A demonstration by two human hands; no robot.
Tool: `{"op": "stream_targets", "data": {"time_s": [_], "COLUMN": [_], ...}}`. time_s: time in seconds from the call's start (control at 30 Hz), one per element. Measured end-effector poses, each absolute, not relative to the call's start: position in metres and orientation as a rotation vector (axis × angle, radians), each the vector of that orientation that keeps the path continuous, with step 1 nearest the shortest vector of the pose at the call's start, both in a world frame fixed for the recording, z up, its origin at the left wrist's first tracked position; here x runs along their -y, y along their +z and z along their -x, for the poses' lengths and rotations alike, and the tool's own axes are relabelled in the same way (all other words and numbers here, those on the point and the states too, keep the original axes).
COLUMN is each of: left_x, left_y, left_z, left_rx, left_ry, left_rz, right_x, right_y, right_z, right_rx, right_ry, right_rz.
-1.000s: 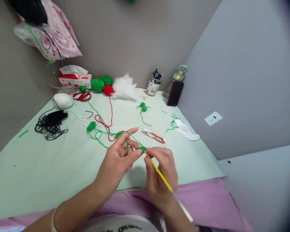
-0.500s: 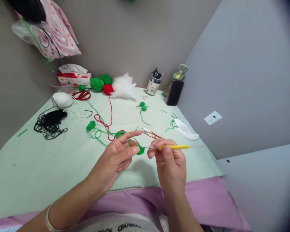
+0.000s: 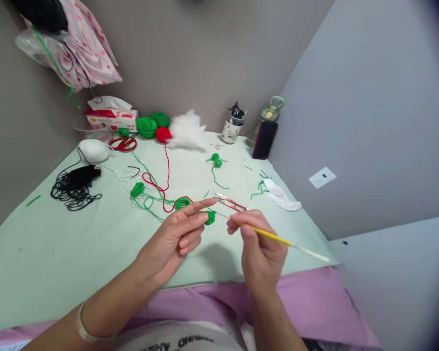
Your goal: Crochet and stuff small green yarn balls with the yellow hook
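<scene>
Between thumb and fingers, my left hand (image 3: pixel 179 229) pinches a small green crochet piece (image 3: pixel 210 218). Green yarn runs over its stretched index finger. My right hand (image 3: pixel 261 243) is closed around a crochet hook (image 3: pixel 272 236) with a yellow grip, its thin metal shaft pointing left to the green piece. Whether the hook's tip is inside a stitch is too small to tell. Just beyond my fingertips lies a pair of orange-handled thread snips (image 3: pixel 231 201). A coil of green yarn (image 3: pixel 183 203) rests on the table behind my left hand.
Black yarn (image 3: pixel 78 185), a white yarn ball (image 3: pixel 94 151) and red scissors (image 3: pixel 123 144) lie left. At the back stand a tissue box (image 3: pixel 111 120), green balls (image 3: pixel 147 127), a red ball (image 3: pixel 163 134), white stuffing (image 3: pixel 188 129), a jar (image 3: pixel 232 130) and a phone (image 3: pixel 265 140).
The hook has tilted, its back end dropping down to the right. My right hand has shifted slightly right, and the green piece has moved a little up and left.
</scene>
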State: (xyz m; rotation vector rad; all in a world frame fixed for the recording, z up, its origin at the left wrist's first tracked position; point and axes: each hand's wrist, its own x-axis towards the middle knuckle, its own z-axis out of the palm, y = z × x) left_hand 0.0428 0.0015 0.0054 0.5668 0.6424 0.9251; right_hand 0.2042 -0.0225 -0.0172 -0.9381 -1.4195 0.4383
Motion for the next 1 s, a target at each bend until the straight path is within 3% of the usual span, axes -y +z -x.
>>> {"op": "stream_targets", "data": {"time_s": [0.2,0.73,1.0], "left_x": [0.0013,0.0020,-0.0003], "left_y": [0.0057,0.0100,0.0061], "left_z": [-0.0417,-0.0411,-0.0358], "left_rx": [-0.646,-0.696,-0.590], "left_ry": [0.933,0.975,0.888], "left_rz": [-0.606,-0.652,-0.627], "right_x": [0.0217,0.0252,0.0204], "right_y": [-0.0183,-0.0146,-0.0129], "right_z": [-0.2071,-0.2043,-0.2131], "right_rx": [1.231,1.388,1.112], "right_ry": [0.836,0.557,0.934], "right_rz": [0.840,0.860,0.741]}}
